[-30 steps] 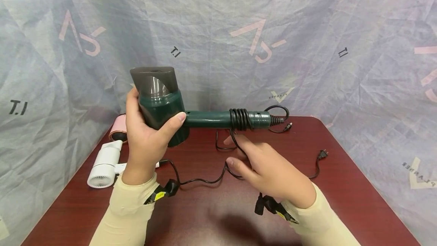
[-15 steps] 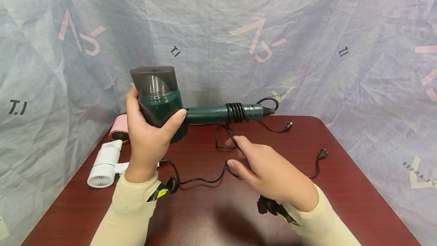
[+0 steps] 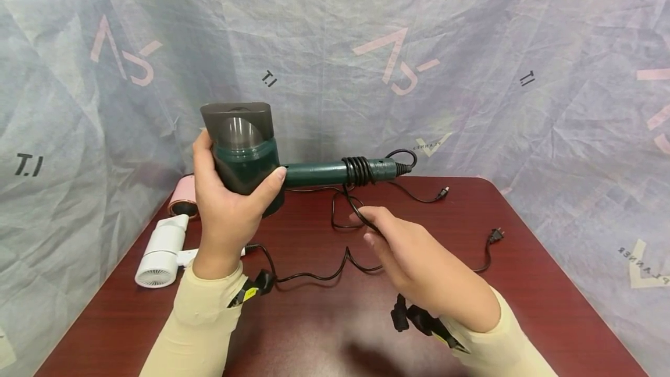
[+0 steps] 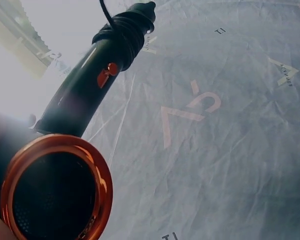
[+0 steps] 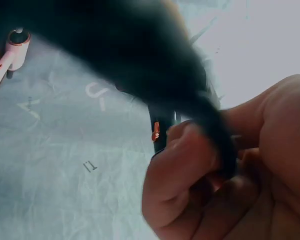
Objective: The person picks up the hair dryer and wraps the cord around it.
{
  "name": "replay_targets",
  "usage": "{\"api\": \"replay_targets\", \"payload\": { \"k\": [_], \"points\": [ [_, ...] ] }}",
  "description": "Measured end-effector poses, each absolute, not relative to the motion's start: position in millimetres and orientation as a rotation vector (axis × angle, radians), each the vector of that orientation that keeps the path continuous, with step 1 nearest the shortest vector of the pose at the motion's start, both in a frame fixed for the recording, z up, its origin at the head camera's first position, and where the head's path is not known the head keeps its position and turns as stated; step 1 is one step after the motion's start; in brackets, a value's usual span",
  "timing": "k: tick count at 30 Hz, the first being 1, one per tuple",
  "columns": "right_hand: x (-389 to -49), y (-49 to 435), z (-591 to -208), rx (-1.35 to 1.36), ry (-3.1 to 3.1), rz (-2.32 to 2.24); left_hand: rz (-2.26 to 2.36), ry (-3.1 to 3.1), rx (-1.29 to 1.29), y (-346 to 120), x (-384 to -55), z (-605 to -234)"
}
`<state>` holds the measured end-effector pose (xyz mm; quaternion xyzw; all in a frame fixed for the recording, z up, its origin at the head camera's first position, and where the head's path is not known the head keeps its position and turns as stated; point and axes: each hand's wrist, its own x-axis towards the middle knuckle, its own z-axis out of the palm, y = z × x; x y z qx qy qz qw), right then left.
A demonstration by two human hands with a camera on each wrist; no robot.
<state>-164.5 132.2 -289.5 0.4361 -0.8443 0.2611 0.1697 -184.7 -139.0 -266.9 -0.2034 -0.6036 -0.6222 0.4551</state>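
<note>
A dark green hair dryer (image 3: pixel 246 170) with a smoky nozzle (image 3: pixel 238 124) is held up above the table, its handle pointing right. My left hand (image 3: pixel 225 220) grips it round the barrel, thumb near the handle joint. Several turns of black cord (image 3: pixel 358 171) wrap the handle. From them the cord's loose part runs down into my right hand (image 3: pixel 419 260), whose curled fingers hold it. The left wrist view shows the dryer's copper-ringed back (image 4: pixel 106 185) and red switch (image 4: pixel 107 75). In the right wrist view, a blurred dark piece of the cord (image 5: pixel 222 135) passes between thumb and fingers.
On the left of the dark red table (image 3: pixel 314 324) lie a white hair dryer (image 3: pixel 159 252) and a pink hair dryer (image 3: pixel 183 195). Their black cords cross the tabletop, with one plug (image 3: pixel 495 235) at right and another (image 3: pixel 443 193) farther back. A printed grey cloth (image 3: pixel 324 63) surrounds the table.
The green dryer's handle end has swung up and to the left. My right hand has shifted slightly right, still holding the cord, while my left hand stays almost in place.
</note>
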Motion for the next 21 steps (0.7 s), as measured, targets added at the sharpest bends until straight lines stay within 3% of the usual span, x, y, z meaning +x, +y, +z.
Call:
{"api": "replay_targets", "payload": {
  "k": [13,21],
  "points": [
    [-151.3,135.0,-274.8,1.433,-2.014,1.035,-1.369,-1.62,-0.44,-140.0,-186.1,-270.0],
    [-158.6,138.7,-269.0,1.337,-1.874,1.014,-1.321,-1.74,-0.522,-142.5,-184.2,-269.1]
  ]
}}
